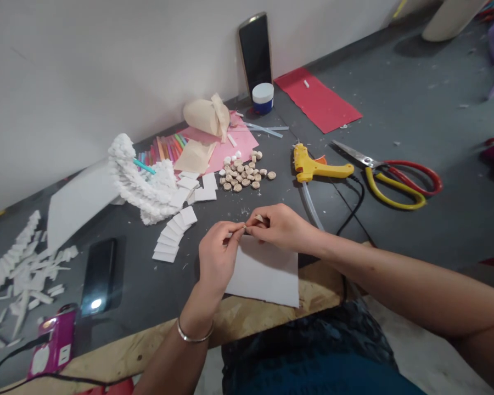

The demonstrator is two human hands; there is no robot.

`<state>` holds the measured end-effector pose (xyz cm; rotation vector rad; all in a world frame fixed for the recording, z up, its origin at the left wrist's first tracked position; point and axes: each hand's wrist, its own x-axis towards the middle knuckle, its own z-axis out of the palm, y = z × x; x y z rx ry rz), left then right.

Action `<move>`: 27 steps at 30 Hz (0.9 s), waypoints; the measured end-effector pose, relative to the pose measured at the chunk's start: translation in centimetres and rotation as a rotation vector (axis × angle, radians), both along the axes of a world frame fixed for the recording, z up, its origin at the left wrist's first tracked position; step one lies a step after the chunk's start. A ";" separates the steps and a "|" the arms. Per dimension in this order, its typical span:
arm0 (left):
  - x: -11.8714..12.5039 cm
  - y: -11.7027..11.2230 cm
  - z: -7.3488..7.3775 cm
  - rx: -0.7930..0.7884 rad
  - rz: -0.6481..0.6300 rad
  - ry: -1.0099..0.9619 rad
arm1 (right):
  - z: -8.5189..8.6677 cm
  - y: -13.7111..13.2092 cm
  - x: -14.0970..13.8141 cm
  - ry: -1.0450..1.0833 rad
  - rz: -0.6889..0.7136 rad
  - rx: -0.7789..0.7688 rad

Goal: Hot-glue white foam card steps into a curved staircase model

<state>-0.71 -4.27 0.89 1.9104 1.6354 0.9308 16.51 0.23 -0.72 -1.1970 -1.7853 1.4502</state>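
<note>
My left hand (218, 255) and my right hand (278, 225) meet at the fingertips, both closed in a pinch. Between them is a small beige strip (259, 218), mostly hidden by the fingers. Below my hands lies a white foam sheet (267, 274) at the table's front edge. Just beyond them sits a pile of small beige rolled discs (242, 176), with a few white ones at its back. Fanned white squares (175, 236) lie left of my left hand. A yellow glue gun (319, 167) rests on its side beyond my right forearm.
Scissors (389, 173) with red and yellow handles lie open at right. Behind are a red sheet (319, 101), a blue jar (263, 99) and a leaning phone (256, 55). At left are a white ruffled piece (135, 186), a lit phone (99, 277) and a purple power strip (54, 343).
</note>
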 end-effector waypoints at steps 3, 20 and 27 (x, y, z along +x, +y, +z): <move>-0.1 0.0 -0.3 -0.011 -0.016 -0.042 | 0.3 -0.1 0.1 -0.055 -0.004 0.062; 0.3 -0.2 -0.2 -0.024 0.045 -0.089 | 0.6 0.7 0.5 0.001 0.042 -0.025; 0.3 -0.3 -0.2 -0.052 0.061 -0.132 | 1.0 0.3 0.5 0.026 0.015 0.042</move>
